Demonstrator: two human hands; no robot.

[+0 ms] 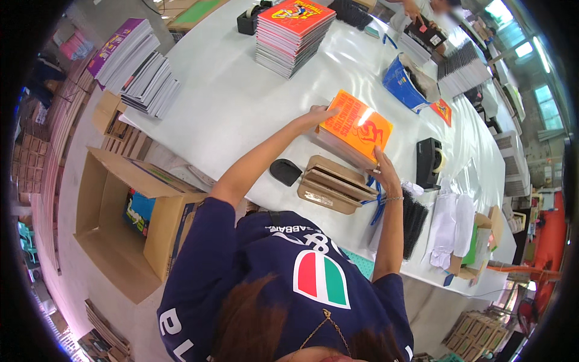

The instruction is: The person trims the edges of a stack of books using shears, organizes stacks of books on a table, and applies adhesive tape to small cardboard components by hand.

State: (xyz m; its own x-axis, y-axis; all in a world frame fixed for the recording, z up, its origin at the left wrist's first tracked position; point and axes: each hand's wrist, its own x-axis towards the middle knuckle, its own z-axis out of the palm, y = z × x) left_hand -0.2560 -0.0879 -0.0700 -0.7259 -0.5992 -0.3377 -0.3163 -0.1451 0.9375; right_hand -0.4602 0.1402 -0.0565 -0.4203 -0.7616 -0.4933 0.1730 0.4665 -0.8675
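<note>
A short stack of notebooks with a bright orange cover (356, 125) is in front of me over the white table. My left hand (321, 116) grips its far left corner, fingers bent around the edge. At the near right corner, my right hand (386, 172) holds the stack, its thumb on the cover. Close below the stack lies a slotted brown cardboard piece (338, 184), with blue straps (380, 202) by my right wrist. A black rounded flat object (285, 172) sits to the left of the cardboard.
Taller stacks of red notebooks (295, 36) and white-edged books (151, 84) stand on the table (223, 78). A blue bin (404, 84), a tape dispenser (429, 163) and white cloths (449, 226) are on the right. An open carton (114, 223) stands left. Another person (431, 18) works far right.
</note>
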